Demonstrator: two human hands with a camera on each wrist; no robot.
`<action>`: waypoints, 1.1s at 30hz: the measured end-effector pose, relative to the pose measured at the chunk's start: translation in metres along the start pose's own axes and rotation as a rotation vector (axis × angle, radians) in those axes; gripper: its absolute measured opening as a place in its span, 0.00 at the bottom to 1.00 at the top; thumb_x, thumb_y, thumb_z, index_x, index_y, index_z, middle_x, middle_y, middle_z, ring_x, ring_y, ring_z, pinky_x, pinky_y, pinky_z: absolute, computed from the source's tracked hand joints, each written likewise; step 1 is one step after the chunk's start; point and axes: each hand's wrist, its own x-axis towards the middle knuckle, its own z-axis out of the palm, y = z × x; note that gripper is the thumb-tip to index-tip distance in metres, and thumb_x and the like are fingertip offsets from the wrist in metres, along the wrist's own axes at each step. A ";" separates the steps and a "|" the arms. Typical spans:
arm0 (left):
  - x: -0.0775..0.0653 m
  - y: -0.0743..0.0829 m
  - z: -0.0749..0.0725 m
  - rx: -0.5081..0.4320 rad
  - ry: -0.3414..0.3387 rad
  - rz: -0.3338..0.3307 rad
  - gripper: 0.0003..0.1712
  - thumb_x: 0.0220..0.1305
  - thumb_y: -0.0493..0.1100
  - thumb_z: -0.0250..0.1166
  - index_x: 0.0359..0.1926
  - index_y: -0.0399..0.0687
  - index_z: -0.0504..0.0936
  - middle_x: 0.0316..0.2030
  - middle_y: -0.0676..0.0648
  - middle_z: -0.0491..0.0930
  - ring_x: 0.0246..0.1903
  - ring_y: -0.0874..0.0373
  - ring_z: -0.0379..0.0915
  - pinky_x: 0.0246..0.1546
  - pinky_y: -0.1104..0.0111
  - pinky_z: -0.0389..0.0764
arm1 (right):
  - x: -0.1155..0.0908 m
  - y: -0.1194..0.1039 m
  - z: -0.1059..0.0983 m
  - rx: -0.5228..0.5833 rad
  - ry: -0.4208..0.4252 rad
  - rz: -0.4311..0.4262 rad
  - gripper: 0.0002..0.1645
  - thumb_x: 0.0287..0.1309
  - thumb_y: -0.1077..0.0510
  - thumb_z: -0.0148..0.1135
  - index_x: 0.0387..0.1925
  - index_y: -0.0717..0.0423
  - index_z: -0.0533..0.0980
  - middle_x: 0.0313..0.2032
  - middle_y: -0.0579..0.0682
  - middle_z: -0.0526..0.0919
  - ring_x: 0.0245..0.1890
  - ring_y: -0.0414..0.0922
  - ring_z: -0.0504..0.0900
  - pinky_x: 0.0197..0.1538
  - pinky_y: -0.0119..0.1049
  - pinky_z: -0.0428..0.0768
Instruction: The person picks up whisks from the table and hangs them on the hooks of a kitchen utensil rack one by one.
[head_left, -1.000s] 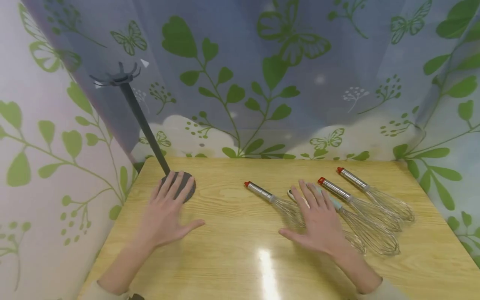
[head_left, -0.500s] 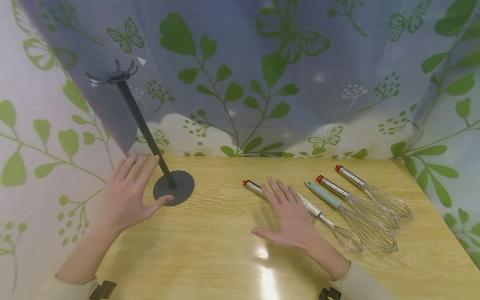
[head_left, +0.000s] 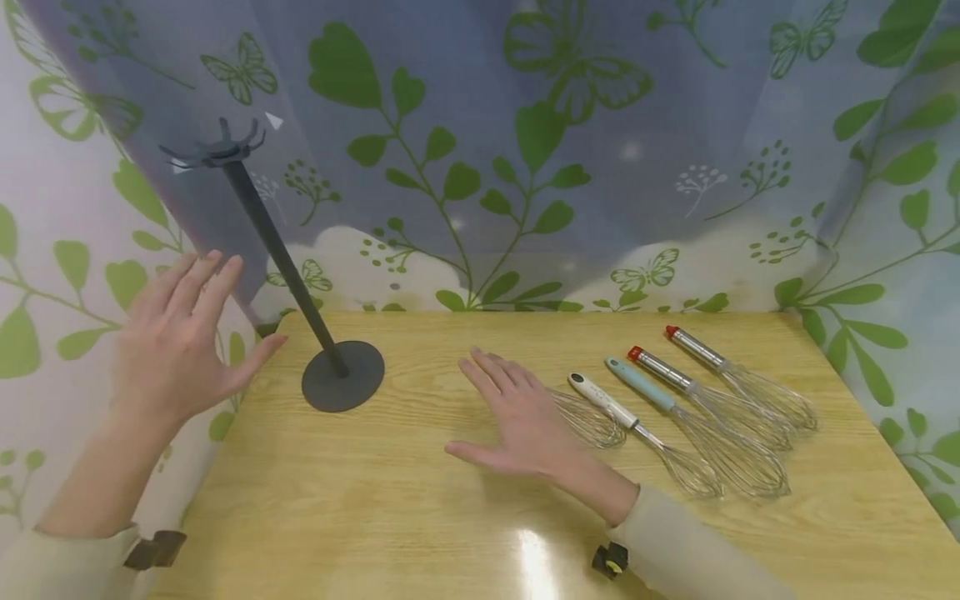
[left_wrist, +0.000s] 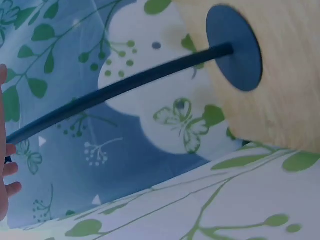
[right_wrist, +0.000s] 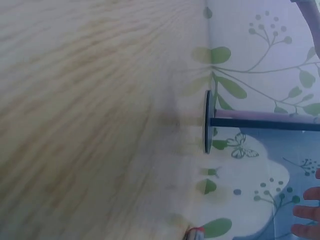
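Observation:
My left hand (head_left: 176, 350) is raised beside the dark stand, fingers straight and thumb spread, holding nothing. The stand (head_left: 281, 258) has a round base (head_left: 322, 392), a slim pole and a ring of hooks (head_left: 217, 152) on top; it stands upright at the table's left. Over the middle of the table hovers my right hand (head_left: 525, 421), fingers extended, nothing in it. Just under it lies a whisk (head_left: 592, 419), its handle hidden by the hand. Farther right lie a white-handled whisk (head_left: 606, 402), a light-blue-handled whisk (head_left: 643, 385) and two steel-handled whisks (head_left: 663, 369) with red ends.
The wooden table (head_left: 390, 500) reaches back to a patterned curtain (head_left: 480, 167) printed with leaves and butterflies. Curtain also hangs along the left and right sides. Dark devices (head_left: 155, 550) are strapped at both wrists.
Both hands have moved left. The left hand has gone from in front of the stand's base to its left and higher; the right has left the light-blue and white whisks uncovered. The whisks lie as before.

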 end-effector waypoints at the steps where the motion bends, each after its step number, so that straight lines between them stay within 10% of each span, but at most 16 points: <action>1: 0.003 -0.002 -0.001 0.002 -0.001 -0.005 0.53 0.67 0.77 0.49 0.68 0.35 0.77 0.60 0.28 0.83 0.62 0.27 0.76 0.63 0.38 0.78 | 0.003 -0.002 0.001 -0.001 0.006 -0.009 0.63 0.58 0.19 0.58 0.84 0.46 0.54 0.82 0.52 0.61 0.77 0.58 0.70 0.73 0.62 0.75; 12: 0.029 -0.024 -0.004 0.018 0.169 -0.033 0.49 0.70 0.74 0.49 0.59 0.32 0.82 0.51 0.27 0.85 0.51 0.26 0.80 0.50 0.35 0.81 | 0.040 -0.024 0.019 0.012 0.142 -0.124 0.58 0.56 0.24 0.67 0.78 0.50 0.64 0.76 0.54 0.72 0.70 0.55 0.78 0.68 0.54 0.81; 33: 0.078 -0.050 -0.002 0.088 0.186 -0.009 0.33 0.69 0.57 0.59 0.59 0.32 0.81 0.51 0.29 0.84 0.48 0.25 0.81 0.53 0.36 0.83 | 0.109 -0.057 0.056 -0.001 0.267 -0.147 0.48 0.55 0.28 0.71 0.69 0.50 0.75 0.61 0.47 0.85 0.59 0.45 0.87 0.54 0.39 0.88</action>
